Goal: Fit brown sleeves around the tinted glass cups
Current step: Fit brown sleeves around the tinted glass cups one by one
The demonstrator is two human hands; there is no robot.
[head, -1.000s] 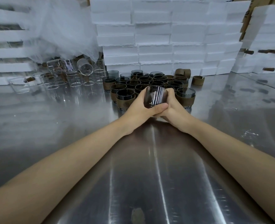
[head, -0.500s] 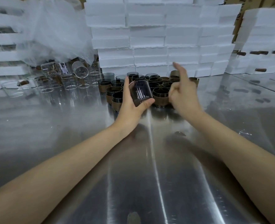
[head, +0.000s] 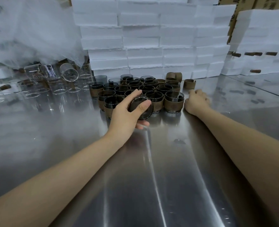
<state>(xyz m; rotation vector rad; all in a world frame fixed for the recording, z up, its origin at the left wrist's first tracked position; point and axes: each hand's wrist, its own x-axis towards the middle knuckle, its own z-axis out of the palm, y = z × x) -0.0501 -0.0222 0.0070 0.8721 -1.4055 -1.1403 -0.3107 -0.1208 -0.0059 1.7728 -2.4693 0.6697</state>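
My left hand (head: pixel 125 112) grips a bare tinted glass cup (head: pixel 142 110), tilted so its round base faces me, just in front of the cluster. Several tinted cups wearing brown sleeves (head: pixel 174 102) stand packed together on the steel table (head: pixel 151 177). A few tinted cups without sleeves (head: pixel 101 79) stand at the cluster's back left. Loose brown sleeves (head: pixel 189 83) lie behind and to the right of the cluster. My right hand (head: pixel 196 102) rests on the table right of the cluster, fingers loosely curled, holding nothing.
Several clear glasses (head: pixel 58 89), some tipped over, crowd the table's left under a plastic sheet (head: pixel 34 33). Stacked white foam boxes (head: pixel 142 46) wall off the back and the right. A table seam runs at the far right.
My left hand lowered the cup toward the table and turned its base toward me. My right hand dropped from its raised position onto the table right of the cluster.
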